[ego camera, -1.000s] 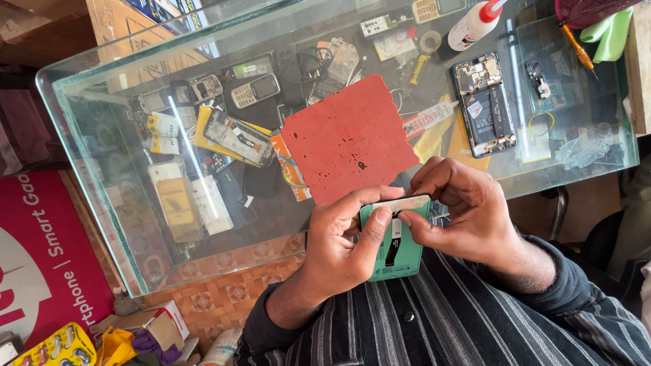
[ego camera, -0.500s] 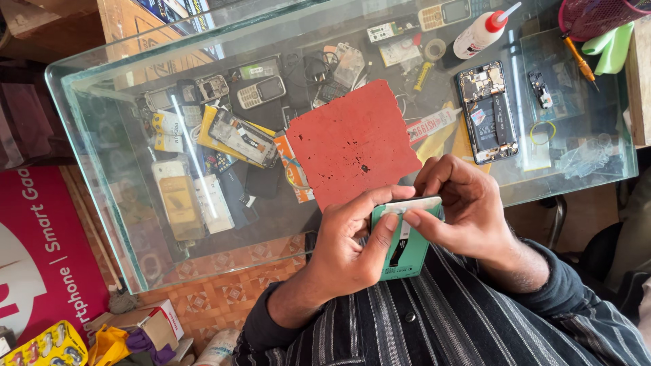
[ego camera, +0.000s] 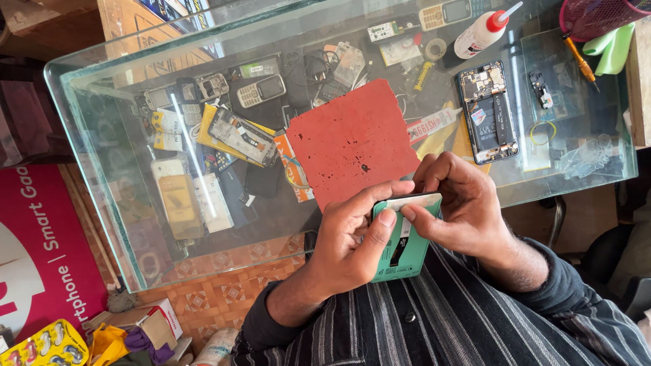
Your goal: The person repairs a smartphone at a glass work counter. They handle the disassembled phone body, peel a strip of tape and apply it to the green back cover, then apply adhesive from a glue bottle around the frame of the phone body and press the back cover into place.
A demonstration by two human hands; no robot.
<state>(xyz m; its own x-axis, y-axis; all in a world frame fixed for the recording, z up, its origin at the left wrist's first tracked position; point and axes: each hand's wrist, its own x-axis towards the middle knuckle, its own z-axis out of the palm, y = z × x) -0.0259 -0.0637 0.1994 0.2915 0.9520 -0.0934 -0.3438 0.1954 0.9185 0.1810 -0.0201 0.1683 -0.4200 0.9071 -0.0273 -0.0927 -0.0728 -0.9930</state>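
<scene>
I hold a small green box with a pale strip along its top edge, close to my chest, just off the near edge of the glass table. My left hand wraps the box's left side, thumb pressed on its front. My right hand grips the upper right corner, thumb and fingers pinching the pale strip. A red mat with small dark specks lies on the glass just beyond my hands.
An opened phone with bare insides lies right of the mat. A white glue bottle, yellow-handled tool and pink mesh basket sit at the far right. Several old handsets and parts show under the glass. Boxes stand on the floor.
The view has shifted slightly. My hands keep their grip on the green box; the fingers have shifted a little at its top edge.
</scene>
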